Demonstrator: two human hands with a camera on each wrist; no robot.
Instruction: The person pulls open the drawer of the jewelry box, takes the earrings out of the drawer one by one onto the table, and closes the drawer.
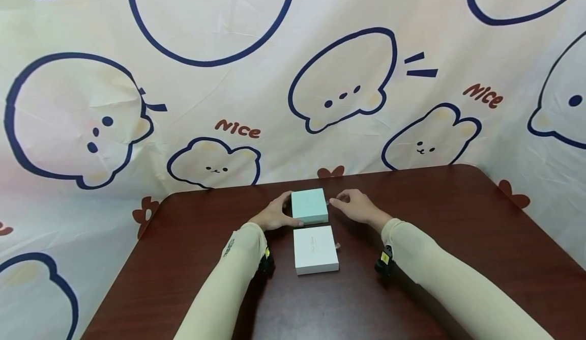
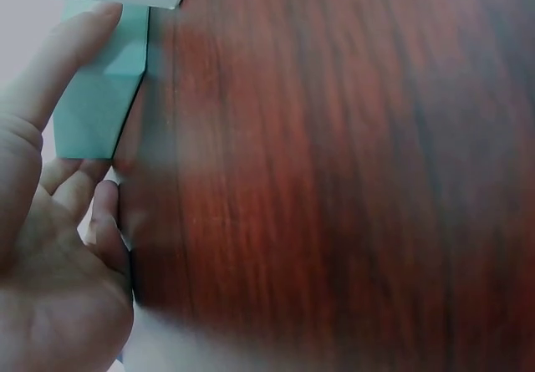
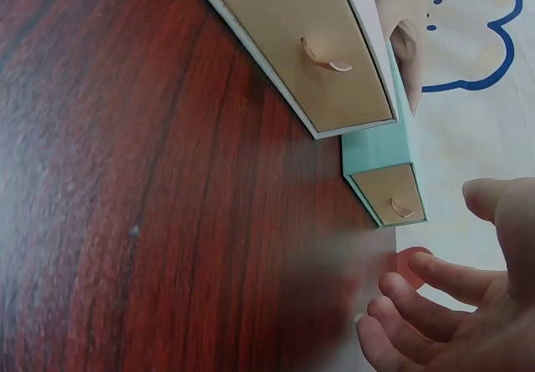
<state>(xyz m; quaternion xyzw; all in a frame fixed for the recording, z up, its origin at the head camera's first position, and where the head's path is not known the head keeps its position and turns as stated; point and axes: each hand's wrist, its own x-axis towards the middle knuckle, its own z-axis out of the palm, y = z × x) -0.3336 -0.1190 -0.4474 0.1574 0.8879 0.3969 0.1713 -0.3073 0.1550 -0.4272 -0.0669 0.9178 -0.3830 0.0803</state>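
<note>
Closest to you it's just two cream sleeves [image 1: 220, 284] coming in from left and right, each with a small black gadget [image 1: 384, 262] with a yellow patch at the wrist, over a dark reddish-brown wood-grain table [image 1: 293, 309].

First thing up the middle is the white box [image 1: 315, 248], lying flat with some faint print on top that's too small to read. Its right side has a tan drawer front with a little ribbon loop [image 3: 324, 61] sticking out.

Right behind it, on the far side, sits the mint box [image 1: 309, 205], also flat on the table and lying between the two hands. Same deal: tan front on the right, small pull loop [image 3: 401, 209].

Left hand [image 1: 274, 214] has the mint box from its left side, thumb on the near left corner, fingers going round toward the far left, so basically a thumb-and-fingers grip. Right hand [image 1: 359, 207] hovers just right of the loop, fingers loosely bent, thumb and index apart, pinching nothing.

Past the far table edge there's a pale cloth backdrop [image 1: 274, 95] with blue-outlined cartoon critters, brownish-red flowers and "Nice" written in red.
</note>
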